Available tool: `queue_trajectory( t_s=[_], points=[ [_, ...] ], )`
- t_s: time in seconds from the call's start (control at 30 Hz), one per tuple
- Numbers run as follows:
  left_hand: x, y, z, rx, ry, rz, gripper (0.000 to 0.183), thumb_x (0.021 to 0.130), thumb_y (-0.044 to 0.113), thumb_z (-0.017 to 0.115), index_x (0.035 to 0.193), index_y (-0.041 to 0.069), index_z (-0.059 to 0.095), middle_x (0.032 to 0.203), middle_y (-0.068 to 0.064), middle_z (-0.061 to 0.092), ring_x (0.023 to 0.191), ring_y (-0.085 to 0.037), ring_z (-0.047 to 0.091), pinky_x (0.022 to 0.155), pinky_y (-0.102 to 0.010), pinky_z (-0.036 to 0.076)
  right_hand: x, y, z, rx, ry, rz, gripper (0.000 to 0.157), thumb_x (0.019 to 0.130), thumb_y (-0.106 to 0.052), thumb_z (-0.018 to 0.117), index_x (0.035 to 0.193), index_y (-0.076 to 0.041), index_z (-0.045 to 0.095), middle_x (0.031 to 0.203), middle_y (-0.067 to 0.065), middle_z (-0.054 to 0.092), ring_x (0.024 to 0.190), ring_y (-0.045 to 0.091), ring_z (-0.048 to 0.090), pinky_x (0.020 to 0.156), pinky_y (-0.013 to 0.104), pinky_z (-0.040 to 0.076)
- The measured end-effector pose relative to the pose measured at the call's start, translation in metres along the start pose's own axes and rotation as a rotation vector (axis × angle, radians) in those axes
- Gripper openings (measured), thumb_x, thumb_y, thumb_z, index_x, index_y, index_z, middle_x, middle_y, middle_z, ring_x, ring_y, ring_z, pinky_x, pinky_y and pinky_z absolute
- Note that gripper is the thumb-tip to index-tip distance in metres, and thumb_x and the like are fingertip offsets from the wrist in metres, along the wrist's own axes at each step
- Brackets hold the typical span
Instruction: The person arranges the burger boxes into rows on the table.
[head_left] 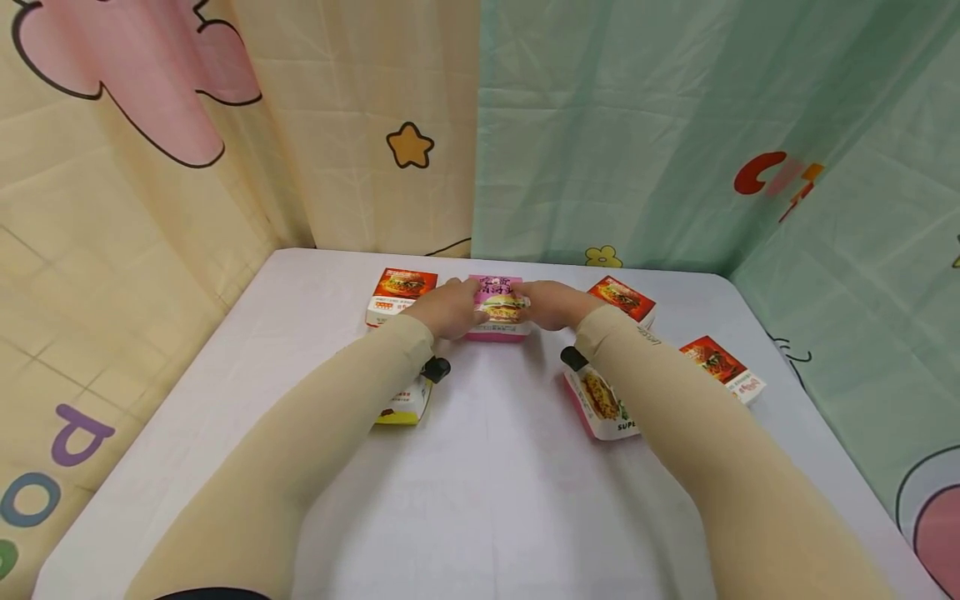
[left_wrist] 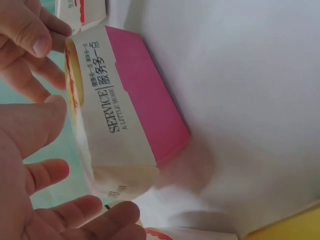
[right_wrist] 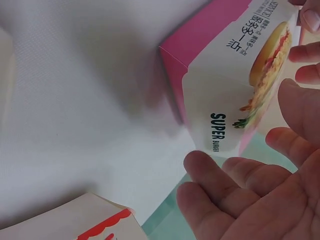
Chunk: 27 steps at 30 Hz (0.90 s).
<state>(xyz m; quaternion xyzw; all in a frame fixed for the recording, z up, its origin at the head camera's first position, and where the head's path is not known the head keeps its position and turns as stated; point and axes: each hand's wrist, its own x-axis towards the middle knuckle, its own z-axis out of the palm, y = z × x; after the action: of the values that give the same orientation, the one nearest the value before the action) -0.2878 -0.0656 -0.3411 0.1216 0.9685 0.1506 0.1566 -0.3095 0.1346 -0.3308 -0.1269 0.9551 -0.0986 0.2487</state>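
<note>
At the far middle of the table stands a pink-and-white burger box (head_left: 497,304) with a burger picture on its lid. My left hand (head_left: 448,310) is at the box's left side and my right hand (head_left: 553,305) at its right. In the left wrist view, the left fingers (left_wrist: 82,207) are spread and loosely bent beside the white end of the burger box (left_wrist: 132,100). The right wrist view has the right fingers (right_wrist: 215,175) loosely bent by the end marked "SUPER", with the pink base (right_wrist: 200,37) on the table.
A red-topped box (head_left: 405,285) stands left of the hands, and a yellow-based box (head_left: 405,408) lies partly under the left forearm. On the right are two red-topped boxes (head_left: 622,298) and another pink-based burger box (head_left: 600,404), partly behind the right forearm. Curtains (head_left: 600,167) border the table.
</note>
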Motion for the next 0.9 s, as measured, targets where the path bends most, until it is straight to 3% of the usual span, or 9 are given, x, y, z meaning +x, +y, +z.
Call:
queue_trajectory(
  t_s=[0.2,0.4,0.57,0.77,0.9],
  points=[
    [-0.001,0.008,0.000,0.024,0.009,0.021,0.078,0.103,0.051,0.062,0.168,0.023,0.027,0.161,-0.013,0.042,0.134,-0.032,0.056,0.117,-0.057,0.045,-0.011,0.004,-0.004,-0.052,0.040,-0.034,0.070,0.110,-0.032,0.055,0.170,-0.018,0.022,0.172,0.015,0.031,0.160,0.037,0.028,0.130,0.055,0.024],
    [-0.005,0.020,0.003,0.059,0.044,0.110,0.076,0.103,0.049,0.062,0.166,0.021,0.031,0.172,-0.011,0.030,0.147,-0.034,0.048,0.121,-0.056,0.042,-0.023,0.015,-0.009,-0.067,0.066,-0.022,0.069,0.110,-0.033,0.055,0.169,-0.014,0.025,0.171,0.015,0.034,0.159,0.037,0.031,0.129,0.056,0.027],
    [-0.011,0.032,0.009,0.078,0.058,0.212,0.074,0.103,0.049,0.062,0.164,0.018,0.034,0.169,-0.012,0.035,0.148,-0.032,0.048,0.120,-0.052,0.043,-0.036,0.024,-0.013,-0.070,0.070,-0.005,0.070,0.110,-0.034,0.055,0.169,-0.015,0.023,0.172,0.015,0.033,0.159,0.037,0.030,0.129,0.056,0.027],
    [-0.019,0.047,0.016,0.070,0.031,0.278,0.073,0.103,0.050,0.062,0.164,0.020,0.036,0.168,-0.006,0.040,0.153,-0.025,0.042,0.123,-0.048,0.041,-0.056,0.036,-0.014,-0.080,0.091,-0.034,0.069,0.111,-0.031,0.054,0.169,-0.011,0.022,0.172,0.017,0.032,0.158,0.037,0.032,0.129,0.056,0.029],
    [-0.023,0.055,0.021,0.093,0.012,0.325,0.074,0.103,0.049,0.063,0.164,0.018,0.036,0.164,-0.007,0.044,0.149,-0.023,0.047,0.122,-0.045,0.043,-0.069,0.043,-0.013,-0.082,0.107,-0.032,0.068,0.110,-0.031,0.053,0.168,-0.011,0.024,0.173,0.020,0.028,0.159,0.038,0.031,0.128,0.057,0.029]
  ],
)
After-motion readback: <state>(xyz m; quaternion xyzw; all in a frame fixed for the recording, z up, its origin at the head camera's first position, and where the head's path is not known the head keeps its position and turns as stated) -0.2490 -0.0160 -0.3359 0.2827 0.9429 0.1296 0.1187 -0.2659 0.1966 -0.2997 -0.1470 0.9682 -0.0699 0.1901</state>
